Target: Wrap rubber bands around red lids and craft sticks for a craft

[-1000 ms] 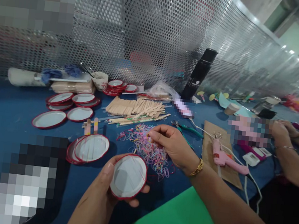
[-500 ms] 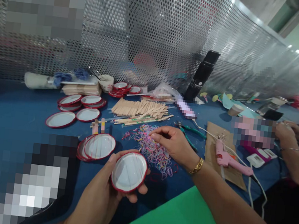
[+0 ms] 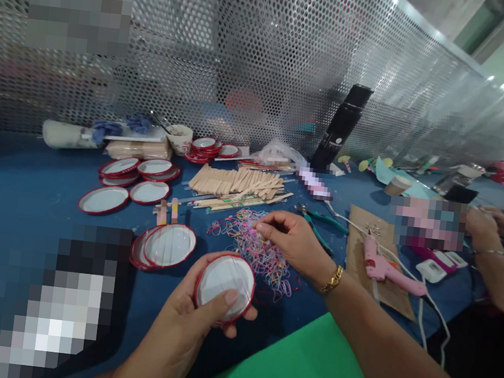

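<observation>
My left hand [image 3: 192,315] grips a red-rimmed jar lid [image 3: 219,276], its pale inner side facing up and its thumb lying across the face. Thin bands run over this lid. Thumb and forefinger of my right hand [image 3: 290,236] are pinched together at a pile of small coloured rubber bands [image 3: 266,263], apparently on a pink one; the fingertips partly cover it. Left of the held lid lie two overlapping lids [image 3: 170,245], the upper one with bands across it. Two small wooden sticks with coloured sections [image 3: 174,212] lie just behind them.
More red-rimmed lids [image 3: 104,200] lie at left. Behind the bands are wooden sticks [image 3: 234,181], pliers [image 3: 320,230] and a black bottle [image 3: 343,126]. A pink glue gun [image 3: 375,264] rests on cardboard at right, near another person's hands [image 3: 484,224]. Green sheet [image 3: 290,369] in front.
My left hand has shifted the lid slightly right and up, and its thumb has moved from the rim onto the lid's face. My right hand stays pinched at the rubber bands.
</observation>
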Tool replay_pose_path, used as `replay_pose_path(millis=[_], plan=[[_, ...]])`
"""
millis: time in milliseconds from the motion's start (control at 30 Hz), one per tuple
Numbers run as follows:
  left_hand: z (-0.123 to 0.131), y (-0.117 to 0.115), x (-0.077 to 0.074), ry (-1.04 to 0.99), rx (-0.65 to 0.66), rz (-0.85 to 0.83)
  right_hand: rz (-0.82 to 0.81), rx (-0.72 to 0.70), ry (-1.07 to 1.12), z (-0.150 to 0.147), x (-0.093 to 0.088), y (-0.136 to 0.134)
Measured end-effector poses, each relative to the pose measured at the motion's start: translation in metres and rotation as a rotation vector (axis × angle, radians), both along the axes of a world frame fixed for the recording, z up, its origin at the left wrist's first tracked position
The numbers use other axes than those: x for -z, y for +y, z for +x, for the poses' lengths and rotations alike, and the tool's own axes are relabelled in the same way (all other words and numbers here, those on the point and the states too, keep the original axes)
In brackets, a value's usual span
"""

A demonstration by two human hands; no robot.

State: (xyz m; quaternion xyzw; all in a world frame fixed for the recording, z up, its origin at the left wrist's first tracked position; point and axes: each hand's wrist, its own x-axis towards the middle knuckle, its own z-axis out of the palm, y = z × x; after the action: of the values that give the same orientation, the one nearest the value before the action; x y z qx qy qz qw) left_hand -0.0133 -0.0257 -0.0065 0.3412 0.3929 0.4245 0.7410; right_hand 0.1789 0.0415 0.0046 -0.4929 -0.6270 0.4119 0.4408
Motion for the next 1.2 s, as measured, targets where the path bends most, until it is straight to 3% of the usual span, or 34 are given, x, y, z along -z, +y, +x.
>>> replay_pose_path(millis=[400,1200], plan=[[0.0065,-0.0069,-0.0017,0.086,-0.104,0.07,-0.042,0.028,-0.025,0.0029,-0.0028,0.0],[0.0036,-0.0044,-0.0011,0.041,-0.076,0.105,-0.09,0.083,0.053,0.0077,-0.0014,0.0053]])
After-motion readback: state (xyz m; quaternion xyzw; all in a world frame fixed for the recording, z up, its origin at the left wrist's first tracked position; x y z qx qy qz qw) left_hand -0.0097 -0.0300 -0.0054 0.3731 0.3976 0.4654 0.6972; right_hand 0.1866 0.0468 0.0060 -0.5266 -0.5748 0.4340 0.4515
